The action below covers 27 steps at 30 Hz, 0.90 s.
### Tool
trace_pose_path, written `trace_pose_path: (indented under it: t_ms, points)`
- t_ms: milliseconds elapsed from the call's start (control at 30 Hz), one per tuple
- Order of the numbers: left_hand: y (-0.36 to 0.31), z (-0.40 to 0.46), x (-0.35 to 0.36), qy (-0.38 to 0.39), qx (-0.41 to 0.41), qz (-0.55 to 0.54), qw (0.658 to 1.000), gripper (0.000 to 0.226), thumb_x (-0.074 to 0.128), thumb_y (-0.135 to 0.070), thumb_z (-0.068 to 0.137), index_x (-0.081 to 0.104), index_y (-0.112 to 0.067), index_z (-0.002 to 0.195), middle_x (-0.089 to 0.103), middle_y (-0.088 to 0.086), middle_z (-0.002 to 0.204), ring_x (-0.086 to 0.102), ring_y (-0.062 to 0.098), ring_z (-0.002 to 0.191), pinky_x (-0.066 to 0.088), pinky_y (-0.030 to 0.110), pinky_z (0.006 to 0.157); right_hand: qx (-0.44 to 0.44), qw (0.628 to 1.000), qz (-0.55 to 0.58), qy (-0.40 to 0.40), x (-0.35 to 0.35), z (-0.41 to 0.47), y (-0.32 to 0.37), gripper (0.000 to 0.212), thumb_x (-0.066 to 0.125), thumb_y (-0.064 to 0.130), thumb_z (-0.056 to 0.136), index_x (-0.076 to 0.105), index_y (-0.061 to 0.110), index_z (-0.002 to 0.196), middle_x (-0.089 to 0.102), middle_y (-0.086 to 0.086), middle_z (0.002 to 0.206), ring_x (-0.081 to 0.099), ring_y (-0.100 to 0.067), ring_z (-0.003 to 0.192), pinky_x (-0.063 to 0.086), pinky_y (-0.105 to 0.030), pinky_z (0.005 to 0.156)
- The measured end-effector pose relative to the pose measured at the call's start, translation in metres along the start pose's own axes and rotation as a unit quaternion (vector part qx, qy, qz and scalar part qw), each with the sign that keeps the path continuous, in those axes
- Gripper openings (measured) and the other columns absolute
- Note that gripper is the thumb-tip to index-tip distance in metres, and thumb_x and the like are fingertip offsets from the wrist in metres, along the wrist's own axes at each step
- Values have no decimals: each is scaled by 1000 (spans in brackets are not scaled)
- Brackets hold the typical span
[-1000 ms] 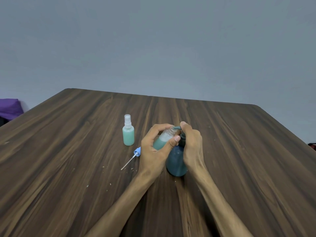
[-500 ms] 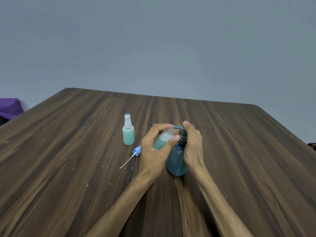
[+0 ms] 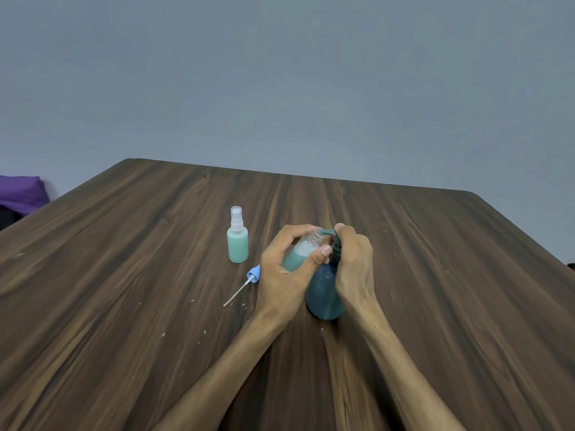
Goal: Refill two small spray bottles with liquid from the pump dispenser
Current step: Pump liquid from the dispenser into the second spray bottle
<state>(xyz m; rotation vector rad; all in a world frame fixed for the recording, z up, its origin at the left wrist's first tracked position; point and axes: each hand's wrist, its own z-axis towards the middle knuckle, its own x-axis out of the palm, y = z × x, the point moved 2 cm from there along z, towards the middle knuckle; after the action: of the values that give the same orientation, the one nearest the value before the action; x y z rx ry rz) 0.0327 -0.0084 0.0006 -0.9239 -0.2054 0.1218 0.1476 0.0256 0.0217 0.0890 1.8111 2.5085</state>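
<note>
My left hand (image 3: 287, 269) grips a small uncapped spray bottle (image 3: 301, 252), tilted, its open threaded neck held right under the spout of the dark teal pump dispenser (image 3: 323, 293). The bottle is partly filled with green liquid. My right hand (image 3: 353, 262) is curled around the dispenser's pump head, fingers on top of it. A second small spray bottle (image 3: 238, 241), capped and full of green liquid, stands upright to the left. A blue spray cap with its white dip tube (image 3: 245, 283) lies on the table beside my left hand.
The dark wooden table (image 3: 124, 306) carries a few small pale specks near the cap. A purple cloth (image 3: 20, 191) lies beyond the far left edge. A grey wall stands behind.
The pump head sits slightly higher than a second ago; both hands keep their grips in place.
</note>
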Motion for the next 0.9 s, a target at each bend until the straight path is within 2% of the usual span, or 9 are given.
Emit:
trace_pose_path:
  t_ms: [67, 167, 267, 333, 433, 533, 633, 800, 900]
  points:
    - [1, 0, -1, -2, -3, -1, 1000, 22, 78, -12, 93, 71, -11, 114, 75, 3, 108, 73, 26, 106, 60, 38, 94, 0, 1000, 15, 18, 0, -1, 0, 53, 48, 56, 80, 56, 8, 60, 58, -11, 58, 54, -31, 63, 46, -52, 60]
    - [1, 0, 0, -9, -7, 3, 1000, 22, 78, -14, 92, 71, -15, 113, 75, 1, 107, 73, 22, 104, 59, 35, 92, 52, 996, 45, 57, -3, -2, 0, 59, 55, 56, 85, 61, 1, 64, 61, -20, 68, 57, -35, 71, 49, -52, 71]
    - [0, 1, 1, -14, -7, 2, 1000, 22, 78, -17, 91, 72, -14, 112, 74, 3, 106, 72, 25, 104, 59, 42, 94, 112, 986, 72, 104, -9, 1, 15, 40, 59, 43, 88, 63, 15, 59, 59, -10, 67, 54, -25, 69, 45, -40, 70]
    - [1, 3, -1, -18, -4, 7, 1000, 22, 79, -17, 90, 72, -13, 110, 73, 4, 106, 71, 27, 105, 58, 46, 95, 147, 978, 13, 144, -14, 10, 33, 34, 57, 35, 95, 60, 17, 65, 57, -3, 64, 50, -16, 61, 40, -33, 63]
    - [1, 3, 0, -11, 3, 9, 1000, 21, 79, -17, 90, 73, -12, 110, 71, 4, 107, 70, 27, 105, 57, 48, 96, 192, 954, -122, 197, -17, 31, 60, 30, 52, 35, 95, 64, 14, 76, 62, -4, 69, 47, -17, 59, 40, -29, 60]
    - [-1, 3, 2, -11, 4, 4, 1000, 22, 78, -15, 89, 73, -14, 110, 71, 3, 107, 69, 24, 106, 56, 46, 97, 175, 932, -236, 211, -6, 48, 70, 28, 50, 24, 95, 70, 9, 81, 68, -3, 70, 57, -18, 62, 48, -25, 57]
    - [0, 2, 3, -15, -1, -5, 1000, 23, 78, -15, 89, 73, -15, 112, 72, 3, 109, 70, 23, 108, 57, 46, 99, 148, 908, -322, 224, 4, 57, 65, 31, 47, 19, 93, 75, 8, 84, 67, -1, 63, 58, -17, 57, 44, -22, 49]
    - [0, 4, 3, -7, -11, -8, 1000, 26, 79, -14, 89, 72, -20, 114, 74, 1, 111, 71, 25, 111, 58, 47, 100, 132, 894, -363, 229, 7, 60, 50, 36, 43, 14, 88, 77, 20, 79, 76, -5, 85, 67, -22, 77, 50, -32, 64]
    - [6, 2, 2, -3, -22, -10, 1000, 25, 80, -16, 88, 73, -18, 112, 74, 2, 108, 71, 26, 108, 58, 49, 99, 134, 893, -377, 208, 4, 52, 43, 35, 43, 14, 85, 75, 25, 76, 76, -1, 90, 67, -21, 83, 50, -34, 71]
